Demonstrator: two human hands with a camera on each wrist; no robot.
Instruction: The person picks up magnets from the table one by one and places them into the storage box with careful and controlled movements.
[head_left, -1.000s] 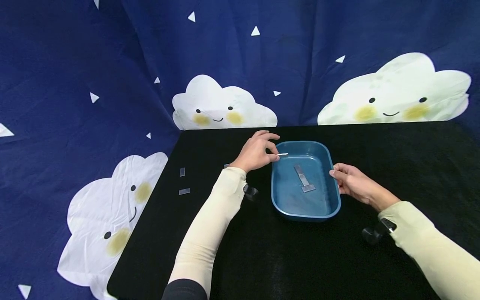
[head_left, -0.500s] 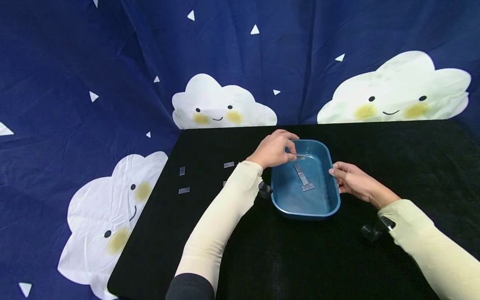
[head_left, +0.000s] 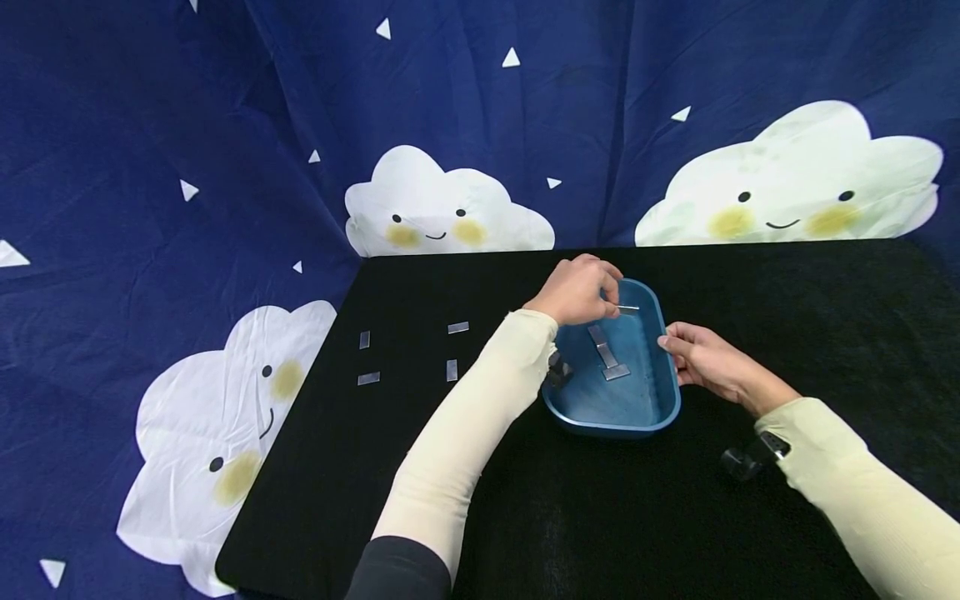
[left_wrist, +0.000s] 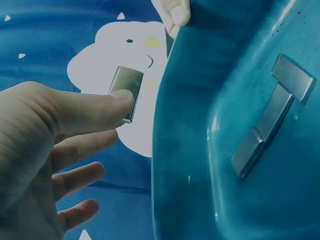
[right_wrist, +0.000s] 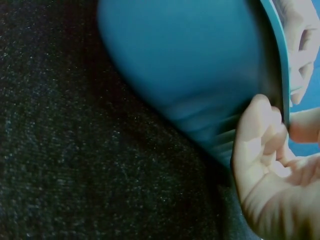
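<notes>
Left hand [head_left: 577, 292] pinches a small rectangular metal plate [left_wrist: 127, 80] over the far end of a blue plastic bin [head_left: 613, 408]; whether the plate dips below the rim, cannot tell. Pinch is clamped on the plate, thumb laid across its broad face, index finger mostly hidden behind. Right hand [head_left: 701, 362] grips the bin's right wall, thumb on the inner side of the rim, fingers curled against the outside. Three more plates lie in the bin: two in a line [left_wrist: 274, 111] [left_wrist: 247, 152], third crosswise at the near end [left_wrist: 294, 77]. Four others lie apart on the black cloth-covered table [head_left: 570, 508], left of the bin: [head_left: 364, 339], [head_left: 368, 378], [head_left: 457, 327], [head_left: 452, 371]. For good handling, the plate probably wants a firm pinch near one end, lowered close to the bin floor before release, so it doesn't clatter or knock the other three. Right hand should brace the wall without tipping it. Smooth metal may slip if the thumb slides. Pose: left forearm reaches diagonally up and across, wrist above the bin's left side, other three fingers spread clear of the plate. Right forearm comes in from lower right, hand low beside the rim.
</notes>
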